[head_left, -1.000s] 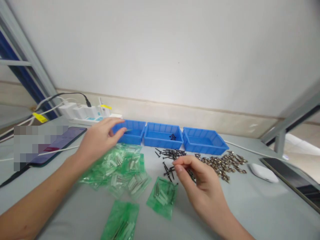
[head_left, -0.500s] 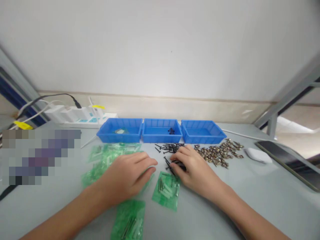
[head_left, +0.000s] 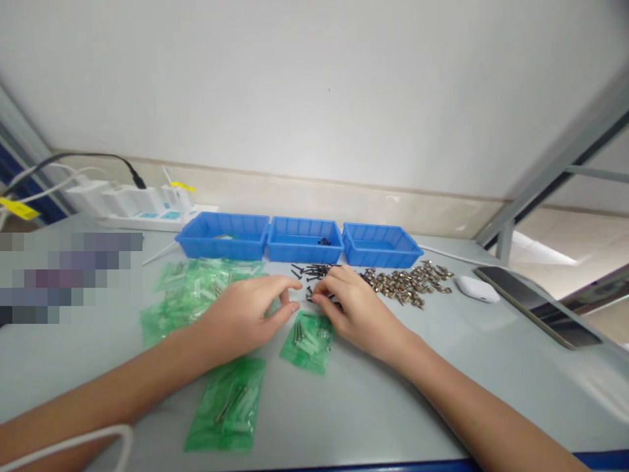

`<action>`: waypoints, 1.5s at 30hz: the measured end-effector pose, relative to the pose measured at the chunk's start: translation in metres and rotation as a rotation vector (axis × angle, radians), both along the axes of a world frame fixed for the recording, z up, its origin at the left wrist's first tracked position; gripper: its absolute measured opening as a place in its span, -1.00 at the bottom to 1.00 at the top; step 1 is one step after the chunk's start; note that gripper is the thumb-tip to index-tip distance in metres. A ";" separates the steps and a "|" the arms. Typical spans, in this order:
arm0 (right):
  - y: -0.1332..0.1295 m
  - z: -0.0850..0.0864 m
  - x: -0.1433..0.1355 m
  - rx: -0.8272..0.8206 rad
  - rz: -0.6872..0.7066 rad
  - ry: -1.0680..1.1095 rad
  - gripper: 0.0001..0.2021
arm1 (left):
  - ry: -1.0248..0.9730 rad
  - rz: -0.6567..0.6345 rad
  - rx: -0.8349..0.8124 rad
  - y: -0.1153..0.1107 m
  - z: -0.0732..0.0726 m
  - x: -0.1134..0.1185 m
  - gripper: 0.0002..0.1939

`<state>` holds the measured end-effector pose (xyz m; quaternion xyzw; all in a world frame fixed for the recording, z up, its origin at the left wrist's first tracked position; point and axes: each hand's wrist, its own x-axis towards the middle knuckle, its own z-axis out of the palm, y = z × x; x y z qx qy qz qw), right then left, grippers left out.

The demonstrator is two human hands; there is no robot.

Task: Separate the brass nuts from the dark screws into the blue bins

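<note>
My left hand (head_left: pixel 253 311) hovers beside the heap of green plastic packets (head_left: pixel 189 295), thumb and forefinger apart with nothing between them. My right hand (head_left: pixel 351 305) is closed at the near side of the black screws (head_left: pixel 317 270). Its thumb and fingertips pinch a black screw (head_left: pixel 309 294), mostly hidden by the fingers. Just below the hands lies a green packet (head_left: pixel 307 344) with screws and white plugs inside. Another such packet (head_left: pixel 228 406) rests closer to me. Brass-coloured fasteners (head_left: pixel 407 283) are spread to the right of my right hand.
Along the back stand a left blue bin (head_left: pixel 221 249) with a packet, a middle blue bin (head_left: pixel 304 254) with a few black screws, and a right blue bin (head_left: pixel 383 255). A power strip (head_left: pixel 147 223) is at back left; a white case (head_left: pixel 476 289) and a phone (head_left: pixel 535 308) lie right.
The whole view has shifted and tilted slightly. My left thumb and forefinger have spread wider. My right fingers have drawn closer together at the black screws.
</note>
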<state>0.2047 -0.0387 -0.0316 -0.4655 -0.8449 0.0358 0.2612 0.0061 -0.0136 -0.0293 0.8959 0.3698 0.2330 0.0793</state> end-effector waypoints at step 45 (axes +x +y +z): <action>-0.013 0.012 -0.005 0.054 0.081 0.041 -0.87 | -0.129 -0.070 0.035 -0.006 0.001 -0.001 -0.93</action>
